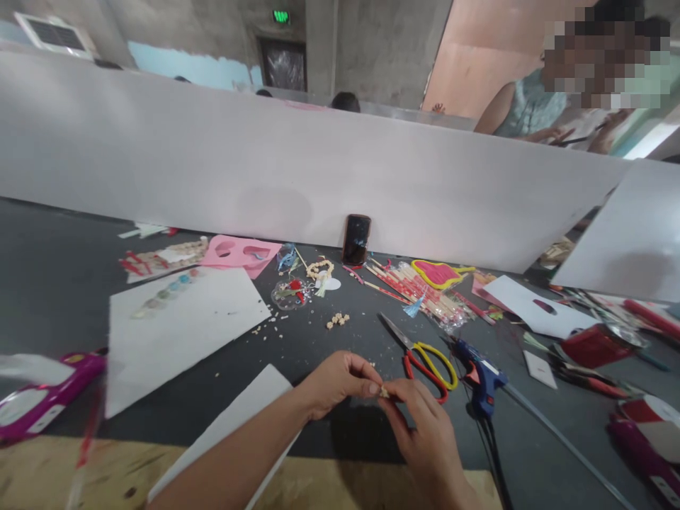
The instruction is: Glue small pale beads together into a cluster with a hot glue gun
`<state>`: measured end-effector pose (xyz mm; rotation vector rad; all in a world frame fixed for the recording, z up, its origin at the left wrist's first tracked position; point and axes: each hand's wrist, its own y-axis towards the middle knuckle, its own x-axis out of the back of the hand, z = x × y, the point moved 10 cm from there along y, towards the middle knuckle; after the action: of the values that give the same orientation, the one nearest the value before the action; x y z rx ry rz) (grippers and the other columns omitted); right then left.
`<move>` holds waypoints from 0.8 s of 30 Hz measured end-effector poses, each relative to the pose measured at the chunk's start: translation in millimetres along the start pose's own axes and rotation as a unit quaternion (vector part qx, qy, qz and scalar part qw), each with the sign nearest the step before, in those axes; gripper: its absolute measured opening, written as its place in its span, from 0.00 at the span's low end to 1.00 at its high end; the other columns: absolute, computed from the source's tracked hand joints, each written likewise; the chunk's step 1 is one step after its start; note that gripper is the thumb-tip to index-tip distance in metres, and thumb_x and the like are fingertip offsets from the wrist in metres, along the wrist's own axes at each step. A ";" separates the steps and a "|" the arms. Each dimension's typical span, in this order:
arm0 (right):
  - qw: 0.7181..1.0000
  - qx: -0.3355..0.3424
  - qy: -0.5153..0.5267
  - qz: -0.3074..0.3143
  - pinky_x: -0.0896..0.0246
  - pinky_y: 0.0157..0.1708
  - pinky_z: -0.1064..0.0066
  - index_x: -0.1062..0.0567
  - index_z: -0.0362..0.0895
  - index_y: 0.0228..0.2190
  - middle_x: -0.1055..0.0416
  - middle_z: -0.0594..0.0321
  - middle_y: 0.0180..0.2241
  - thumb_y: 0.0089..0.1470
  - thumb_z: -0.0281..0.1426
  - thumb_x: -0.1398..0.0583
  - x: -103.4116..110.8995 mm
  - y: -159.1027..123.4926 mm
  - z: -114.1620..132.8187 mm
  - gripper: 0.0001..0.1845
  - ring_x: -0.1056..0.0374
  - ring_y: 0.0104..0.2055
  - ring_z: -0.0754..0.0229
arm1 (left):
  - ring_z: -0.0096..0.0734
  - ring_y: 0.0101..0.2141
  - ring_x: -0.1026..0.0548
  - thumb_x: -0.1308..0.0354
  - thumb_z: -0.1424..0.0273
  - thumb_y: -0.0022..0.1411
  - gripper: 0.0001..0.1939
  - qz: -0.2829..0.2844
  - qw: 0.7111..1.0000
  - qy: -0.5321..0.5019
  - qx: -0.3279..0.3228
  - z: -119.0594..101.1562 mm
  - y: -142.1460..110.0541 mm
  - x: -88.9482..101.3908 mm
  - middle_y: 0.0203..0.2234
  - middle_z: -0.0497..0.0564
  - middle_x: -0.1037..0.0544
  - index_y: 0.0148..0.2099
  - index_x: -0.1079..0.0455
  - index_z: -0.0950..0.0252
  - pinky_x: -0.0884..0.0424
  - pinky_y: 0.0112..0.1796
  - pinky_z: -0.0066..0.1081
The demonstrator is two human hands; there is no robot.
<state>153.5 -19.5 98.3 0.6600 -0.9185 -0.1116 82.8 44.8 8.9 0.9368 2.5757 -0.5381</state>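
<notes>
My left hand (343, 382) and my right hand (419, 414) meet low in the middle of the head view, above the dark tabletop. Both are closed, their fingertips pinching a tiny cream-coloured bead-like piece (383, 392) between them. The fingers cover most of it, so its exact shape is hard to make out. Several similar cream pieces (338, 321) lie in a small cluster beyond my hands. Scissors (419, 354) with red and yellow handles lie just past my right hand, blades pointing away to the left. A blue glue gun (481, 375) rests to their right.
A phone (356, 239) leans against the white partition (265, 170). White sheets (180, 326) lie left, a round clear tray (291, 292) and bead string (319, 268) centre, wrapped sticks (419, 290) right. Behind the partition at right is another person (523, 110).
</notes>
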 end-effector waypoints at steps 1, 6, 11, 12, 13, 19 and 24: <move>1.000 0.000 0.000 -0.001 0.34 0.32 0.71 0.31 0.47 0.34 0.28 0.61 0.29 0.52 0.26 0.44 -0.1 0.3 0.2 0.07 0.31 0.31 0.60 | 0.23 0.23 0.32 0.31 0.68 0.35 0.14 0.001 1.000 -0.004 0.000 0.0 0.1 -0.6 0.20 0.48 0.25 0.27 0.26 0.70 0.39 0.30 0.24; 1.000 0.001 0.006 0.002 0.34 0.31 0.72 0.31 0.46 0.33 0.28 0.62 0.28 0.51 0.26 0.44 -2.5 -0.2 -1.1 0.06 0.31 0.30 0.61 | 0.23 0.23 0.33 0.31 0.69 0.34 0.14 -0.006 1.000 -0.015 0.010 2.1 -0.3 -0.1 0.18 0.48 0.26 0.26 0.26 0.71 0.39 0.29 0.24; 1.000 0.006 0.018 0.000 0.35 0.31 0.72 0.31 0.46 0.33 0.28 0.62 0.28 0.51 0.26 0.43 -2.6 -0.9 -0.8 0.06 0.31 0.30 0.61 | 0.23 0.23 0.32 0.30 0.69 0.32 0.15 0.002 1.000 -0.024 0.019 4.5 -0.9 -1.3 0.19 0.48 0.26 0.26 0.26 0.71 0.39 0.29 0.24; 1.000 0.008 0.020 -0.002 0.35 0.31 0.72 0.31 0.46 0.33 0.28 0.62 0.28 0.51 0.26 0.43 -1.7 -0.8 0.2 0.05 0.32 0.30 0.61 | 0.23 0.23 0.32 0.30 0.69 0.32 0.15 0.005 0.999 -0.027 0.020 4.5 -1.0 -1.8 0.19 0.48 0.26 0.26 0.26 0.70 0.39 0.29 0.24; 1.000 0.010 0.021 -0.003 0.35 0.30 0.72 0.31 0.46 0.33 0.28 0.62 0.28 0.51 0.26 0.43 -1.0 -0.7 1.1 0.05 0.32 0.30 0.61 | 0.22 0.23 0.32 0.30 0.69 0.33 0.15 0.008 0.999 -0.028 0.021 4.6 -1.1 -2.3 0.19 0.48 0.26 0.26 0.26 0.70 0.39 0.29 0.24; 0.999 -0.009 0.047 0.016 0.36 0.30 0.72 0.31 0.47 0.32 0.29 0.62 0.28 0.52 0.27 0.43 -3.3 -1.9 -2.7 0.04 0.33 0.30 0.61 | 0.21 0.21 0.34 0.30 0.68 0.33 0.14 0.015 0.998 -0.023 0.049 11.9 -1.5 -1.2 0.17 0.46 0.27 0.25 0.27 0.70 0.42 0.26 0.23; 0.996 -0.031 0.081 0.021 0.37 0.30 0.73 0.31 0.46 0.32 0.30 0.63 0.28 0.51 0.26 0.43 -6.9 -3.9 -7.8 0.04 0.34 0.31 0.62 | 0.20 0.19 0.36 0.30 0.69 0.33 0.14 0.024 0.997 -0.030 0.066 17.7 -1.0 -1.1 0.16 0.46 0.29 0.24 0.27 0.71 0.43 0.24 0.23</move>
<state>155.9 -16.4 87.9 0.5822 -0.7693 -0.0473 86.2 35.4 -5.8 1.0077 2.4830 -0.7186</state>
